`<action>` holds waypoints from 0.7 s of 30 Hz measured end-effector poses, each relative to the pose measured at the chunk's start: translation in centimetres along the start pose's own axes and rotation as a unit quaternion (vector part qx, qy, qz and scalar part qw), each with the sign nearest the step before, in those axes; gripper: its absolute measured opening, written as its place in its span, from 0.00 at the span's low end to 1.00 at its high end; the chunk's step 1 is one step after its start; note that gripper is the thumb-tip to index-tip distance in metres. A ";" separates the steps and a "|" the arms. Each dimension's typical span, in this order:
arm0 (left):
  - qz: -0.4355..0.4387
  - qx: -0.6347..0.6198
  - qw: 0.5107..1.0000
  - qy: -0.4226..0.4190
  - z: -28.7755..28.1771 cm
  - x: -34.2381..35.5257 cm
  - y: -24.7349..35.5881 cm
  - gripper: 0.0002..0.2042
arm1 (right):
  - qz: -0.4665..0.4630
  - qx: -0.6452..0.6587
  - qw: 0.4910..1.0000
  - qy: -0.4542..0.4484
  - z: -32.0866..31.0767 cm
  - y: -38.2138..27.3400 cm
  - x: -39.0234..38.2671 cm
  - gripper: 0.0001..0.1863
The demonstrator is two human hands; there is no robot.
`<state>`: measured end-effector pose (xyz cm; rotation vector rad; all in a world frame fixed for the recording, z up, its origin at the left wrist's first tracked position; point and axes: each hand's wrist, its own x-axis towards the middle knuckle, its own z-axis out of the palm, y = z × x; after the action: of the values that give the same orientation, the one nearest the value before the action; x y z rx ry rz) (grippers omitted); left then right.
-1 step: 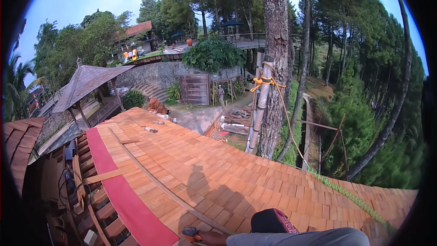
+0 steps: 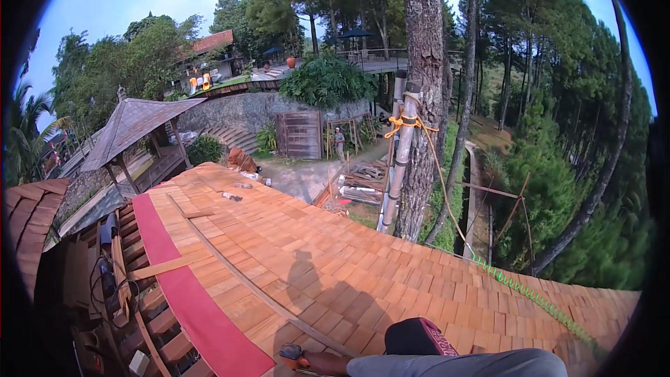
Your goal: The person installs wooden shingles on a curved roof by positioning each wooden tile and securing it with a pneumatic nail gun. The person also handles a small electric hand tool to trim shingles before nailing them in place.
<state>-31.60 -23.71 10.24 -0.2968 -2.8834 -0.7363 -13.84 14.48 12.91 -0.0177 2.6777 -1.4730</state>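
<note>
Work on a sloping roof, seen from above. Wooden shingles [image 2: 433, 276] lie in overlapping rows across the slope, with a long batten [image 2: 241, 278] set over them. A red strip [image 2: 199, 307] borders the rows on the left; beyond it, bare rafters show, with a dark power tool [image 2: 106, 276] lying among them.

At the lower edge, a hand [image 2: 322, 363] rests at an orange-and-dark tool [image 2: 292, 355], just above the shingles. The arm, in grey cloth [image 2: 474, 365], lies beside a black-and-red cap [image 2: 412, 337] and appears to be a co-worker's. Whether this grip is closed around the tool cannot be told, as the frame's edge cuts it off. Neither of the wearer's own hands can be made out, so their grip is unknown.

Compared with the preceding picture, only the view has shifted slightly; tool, batten and shingles keep their places, so the work appears no further along. A green coiled hose [image 2: 534, 296] crosses the right side.
</note>
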 end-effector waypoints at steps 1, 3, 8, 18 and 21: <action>0.014 0.047 0.999 -0.013 1.4 -0.3 1.6 0.28 | 0.011 0.006 1.000 0.002 0.1 1.6 -0.1 0.15; 0.059 0.123 0.990 -0.024 5.0 -0.6 4.5 0.28 | 0.090 0.015 0.996 0.018 0.2 6.8 -0.5 0.19; 0.069 0.296 0.953 -0.014 1.3 -1.2 -2.5 0.31 | 0.085 -0.106 0.991 0.014 -0.6 -0.9 3.1 0.18; 0.042 0.298 0.950 -0.084 2.4 -2.0 4.9 0.40 | 0.179 -0.048 0.983 -0.007 0.0 2.5 0.0 0.29; 0.006 0.290 0.951 -0.110 1.5 -1.1 4.7 0.39 | 0.142 -0.003 0.989 0.039 1.0 2.3 0.5 0.29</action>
<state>-29.57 -19.14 10.87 -0.3303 -3.1273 0.1796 -14.19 14.91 10.39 0.4124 2.6069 -1.4024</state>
